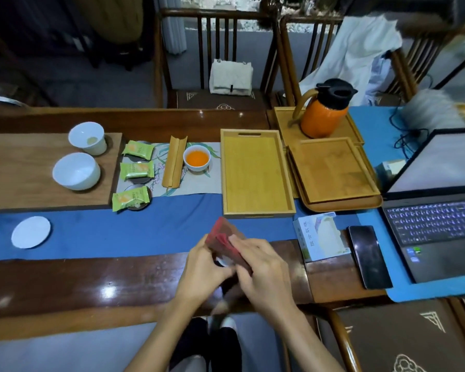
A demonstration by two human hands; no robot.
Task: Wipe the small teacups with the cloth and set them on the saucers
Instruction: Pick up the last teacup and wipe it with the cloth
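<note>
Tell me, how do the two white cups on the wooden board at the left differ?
The farther cup is narrower and taller, tilted, with a pale patch inside; the nearer cup is wider and rounder, sits upright and looks clean inside. Both are white, hold no tea and rest on the wooden board.

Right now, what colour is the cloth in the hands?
Red. The cloth shows best in the head view, held between both hands.

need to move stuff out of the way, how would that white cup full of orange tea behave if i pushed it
The teacup looks filled close to the rim, so a push would likely slosh tea. It sits on a printed cloth mat, which may drag or bunch. It looks like thin ceramic, probably fragile.
</note>
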